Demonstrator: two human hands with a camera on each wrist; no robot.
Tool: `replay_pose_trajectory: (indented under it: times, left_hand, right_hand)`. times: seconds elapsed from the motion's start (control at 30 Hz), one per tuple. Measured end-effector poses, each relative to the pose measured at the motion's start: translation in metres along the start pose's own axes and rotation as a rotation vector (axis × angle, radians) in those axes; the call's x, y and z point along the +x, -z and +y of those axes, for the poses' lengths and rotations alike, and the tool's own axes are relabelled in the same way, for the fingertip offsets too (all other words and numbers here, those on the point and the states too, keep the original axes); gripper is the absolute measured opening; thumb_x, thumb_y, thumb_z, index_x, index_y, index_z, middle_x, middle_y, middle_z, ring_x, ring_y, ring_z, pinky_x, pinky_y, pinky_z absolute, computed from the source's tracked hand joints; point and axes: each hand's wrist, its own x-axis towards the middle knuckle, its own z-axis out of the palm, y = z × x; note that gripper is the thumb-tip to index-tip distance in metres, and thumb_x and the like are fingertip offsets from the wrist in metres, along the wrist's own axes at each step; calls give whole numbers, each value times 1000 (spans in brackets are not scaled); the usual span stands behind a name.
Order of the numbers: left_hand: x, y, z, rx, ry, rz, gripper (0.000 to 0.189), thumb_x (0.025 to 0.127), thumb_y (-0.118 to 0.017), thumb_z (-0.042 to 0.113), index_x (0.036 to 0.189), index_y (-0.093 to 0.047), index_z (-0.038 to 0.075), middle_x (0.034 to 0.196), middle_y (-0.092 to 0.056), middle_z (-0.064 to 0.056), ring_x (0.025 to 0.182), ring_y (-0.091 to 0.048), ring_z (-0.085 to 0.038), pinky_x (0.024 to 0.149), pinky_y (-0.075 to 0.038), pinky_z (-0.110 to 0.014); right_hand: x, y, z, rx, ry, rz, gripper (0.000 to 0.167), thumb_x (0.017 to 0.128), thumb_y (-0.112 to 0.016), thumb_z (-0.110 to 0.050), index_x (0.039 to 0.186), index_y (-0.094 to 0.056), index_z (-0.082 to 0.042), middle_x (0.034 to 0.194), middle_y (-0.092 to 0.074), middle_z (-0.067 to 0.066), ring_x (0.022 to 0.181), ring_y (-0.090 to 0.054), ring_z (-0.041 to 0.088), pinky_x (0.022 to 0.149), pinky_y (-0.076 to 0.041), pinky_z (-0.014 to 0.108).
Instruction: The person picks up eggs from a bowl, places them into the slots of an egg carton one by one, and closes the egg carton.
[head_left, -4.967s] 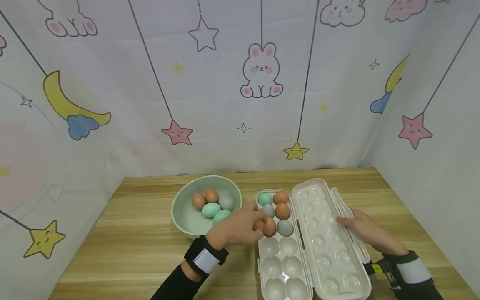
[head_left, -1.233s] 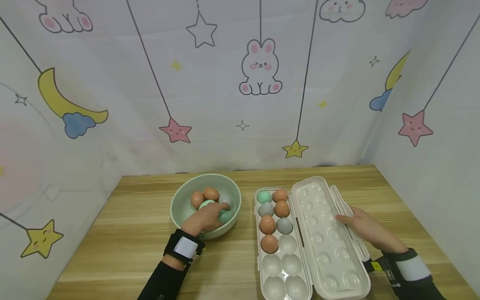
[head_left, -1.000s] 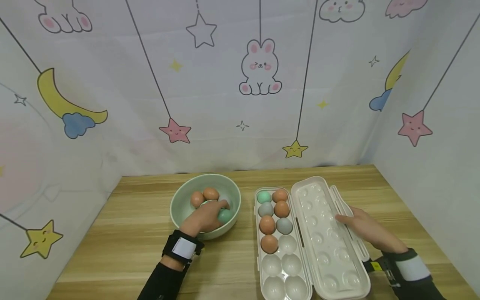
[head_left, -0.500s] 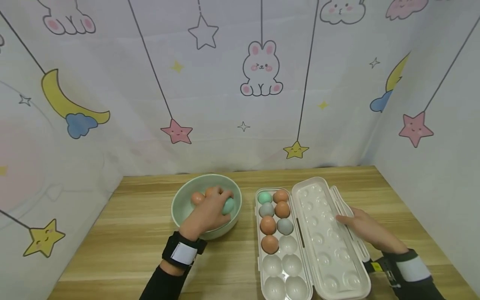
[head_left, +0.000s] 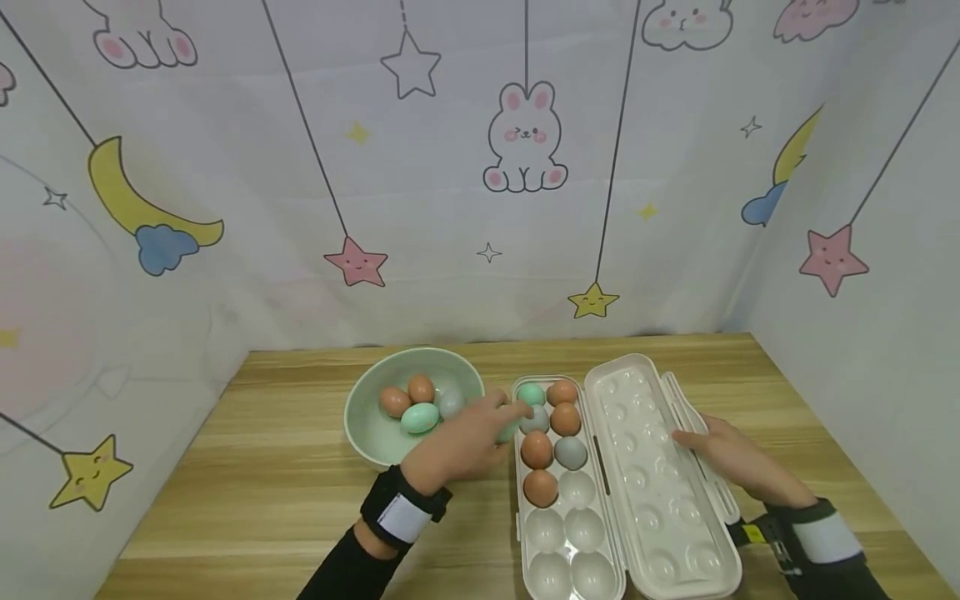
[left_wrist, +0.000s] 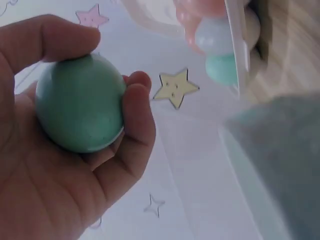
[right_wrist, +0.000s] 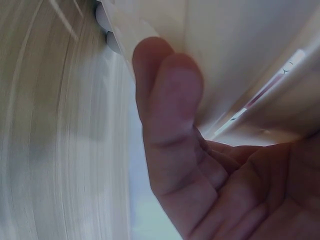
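Observation:
My left hand (head_left: 465, 442) grips a green egg (left_wrist: 82, 102), thumb and fingers curled round it, in the space between the bowl and the egg box. Beside it lies the opened white egg box (head_left: 547, 533), whose far cups hold several brown, grey and green eggs; the nearer cups are bare. On the box's lid (head_left: 637, 475), folded out to the right, my right hand (head_left: 738, 467) holds the outer edge, thumb on top and fingers underneath. The pale green bowl (head_left: 363, 433) contains two brown eggs (head_left: 395, 402), a green one (head_left: 420, 418) and a grey one (head_left: 450, 402).
Everything stands on a wood-grain table (head_left: 262, 483). A white cloth (head_left: 435, 292) printed with stars and rabbits hangs behind the table and at both sides. A narrow flap (head_left: 686, 408) runs along the lid's outer edge.
An added brown egg sits in the fourth left cup compared with five seconds ago. My left hand has since lifted a green egg from the bowl and moved right. The right hand stays at the lid.

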Motion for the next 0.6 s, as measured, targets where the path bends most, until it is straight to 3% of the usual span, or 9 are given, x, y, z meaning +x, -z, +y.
replay_pose_trajectory:
  times: [0.1, 0.17, 0.3, 0.43, 0.53, 0.6]
  left_hand:
    - [6, -9, 6, 3, -89, 6, 28, 83, -63, 5, 109, -58, 13, 99, -48, -7, 68, -45, -12, 58, -38, -19]
    - [9, -16, 10, 3, -116, -4, 23, 83, -63, 8, 105, -58, 14, 99, -47, -7, 67, -45, -11, 57, -37, -17]
    - [16, -26, 18, -62, -62, -104, 20, 83, -58, 19, 103, -56, 17, 104, -44, -4, 72, -46, -10, 57, -37, -18]
    - [20, -35, 24, -134, 8, -193, 34, 82, -50, 22, 116, -52, 19, 117, -40, -8, 79, -47, -12, 58, -39, -19]
    - [22, -42, 28, -148, -5, -200, 43, 82, -48, 14, 126, -47, 17, 122, -37, -13, 72, -49, -11, 55, -40, -17]
    - [23, -45, 30, -119, -52, -169, 44, 84, -51, 10, 127, -46, 15, 119, -38, -13, 68, -47, -9, 54, -39, -16]
  right_hand:
    - [0, 0, 0, -2, 5, -1, 60, 101, -41, -19, 142, -13, 15, 91, -62, 16, 76, -66, 30, 61, -54, 43]
    - [0, 0, 0, -3, 7, -2, 60, 101, -41, -19, 142, -14, 15, 91, -62, 16, 76, -66, 30, 61, -54, 43]
    - [0, 0, 1, -4, 8, -2, 60, 101, -41, -18, 142, -13, 15, 91, -62, 17, 76, -66, 30, 61, -54, 43]
    - [0, 1, 1, -7, 2, 0, 60, 101, -41, -19, 142, -14, 15, 93, -62, 17, 77, -66, 30, 61, -54, 43]
    - [0, 1, 1, -9, 3, 4, 60, 101, -41, -19, 142, -14, 15, 93, -62, 17, 77, -66, 30, 61, -54, 43]
    - [0, 1, 1, -7, 9, 4, 60, 101, -41, -18, 142, -14, 15, 92, -62, 17, 77, -66, 30, 61, -54, 43]
